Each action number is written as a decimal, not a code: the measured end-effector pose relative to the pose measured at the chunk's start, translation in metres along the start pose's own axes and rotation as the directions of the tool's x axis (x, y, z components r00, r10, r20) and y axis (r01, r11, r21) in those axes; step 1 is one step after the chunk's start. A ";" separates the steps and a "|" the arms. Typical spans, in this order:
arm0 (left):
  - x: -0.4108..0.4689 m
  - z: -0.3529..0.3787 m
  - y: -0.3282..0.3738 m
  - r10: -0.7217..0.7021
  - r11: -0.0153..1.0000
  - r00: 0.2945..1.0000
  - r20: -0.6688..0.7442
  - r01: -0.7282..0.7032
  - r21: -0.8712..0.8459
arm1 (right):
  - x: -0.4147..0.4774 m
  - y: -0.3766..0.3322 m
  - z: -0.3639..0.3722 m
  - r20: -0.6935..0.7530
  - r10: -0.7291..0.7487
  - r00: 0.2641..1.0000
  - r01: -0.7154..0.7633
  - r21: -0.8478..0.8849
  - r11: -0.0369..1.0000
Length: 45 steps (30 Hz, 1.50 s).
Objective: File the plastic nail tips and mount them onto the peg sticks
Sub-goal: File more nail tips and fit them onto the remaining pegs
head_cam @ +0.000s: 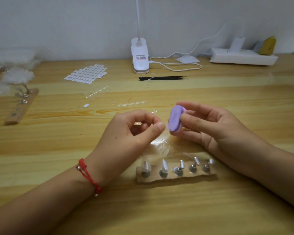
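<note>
My right hand (209, 126) grips a small purple and pink nail file block (175, 120) above the table. My left hand (134, 131) pinches a clear plastic nail tip (166, 128) between thumb and forefinger, its edge against the file. Just below my hands stands a cardboard strip (176, 178) with several metal peg sticks; two pegs on the left, one of them (164, 167), carry clear nail tips. Loose clear tips and sprue bits (165, 145) lie between the strip and my hands.
A second cardboard peg strip (19, 107) lies at the far left. A sheet of white adhesive tabs (87, 74), clear sprues (132, 103), black tweezers (163, 78), a clip lamp (140, 55) with its cable and a white power strip (243, 56) sit farther back.
</note>
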<state>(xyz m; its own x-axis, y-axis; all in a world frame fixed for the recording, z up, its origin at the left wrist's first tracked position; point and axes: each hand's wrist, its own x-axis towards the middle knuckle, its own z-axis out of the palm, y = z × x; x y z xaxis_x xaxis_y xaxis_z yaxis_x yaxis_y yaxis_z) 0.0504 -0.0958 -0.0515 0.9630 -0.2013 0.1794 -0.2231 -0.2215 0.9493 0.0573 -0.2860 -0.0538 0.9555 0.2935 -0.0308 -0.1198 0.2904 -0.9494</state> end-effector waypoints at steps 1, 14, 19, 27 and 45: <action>0.000 0.000 0.000 0.002 1.000 1.000 -0.013 -0.002 -0.007 | 0.000 0.000 0.000 0.015 0.004 1.000 -0.004 -0.016 1.000; 0.000 0.000 0.000 0.013 1.000 1.000 -0.015 -0.012 0.028 | 0.000 0.001 -0.001 0.024 -0.009 1.000 0.010 -0.024 1.000; 0.001 0.000 0.000 -0.010 1.000 1.000 -0.028 0.010 0.014 | -0.001 0.002 0.001 0.059 -0.006 0.998 0.011 -0.098 0.995; 0.001 0.000 0.000 -0.045 0.998 0.999 -0.029 0.044 -0.040 | 0.000 0.002 0.000 0.042 -0.012 0.999 0.014 -0.057 0.998; 0.001 0.000 0.000 -0.059 0.997 0.996 -0.061 0.056 -0.050 | 0.000 0.000 0.001 0.062 0.028 0.998 -0.025 -0.051 0.998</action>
<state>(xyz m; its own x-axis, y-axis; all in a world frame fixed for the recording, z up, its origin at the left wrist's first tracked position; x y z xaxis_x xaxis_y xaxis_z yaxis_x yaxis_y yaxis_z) 0.0510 -0.0956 -0.0510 0.9819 -0.1292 0.1388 -0.1613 -0.1843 0.9696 0.0565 -0.2847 -0.0534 0.9333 0.3572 -0.0377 -0.1292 0.2361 -0.9631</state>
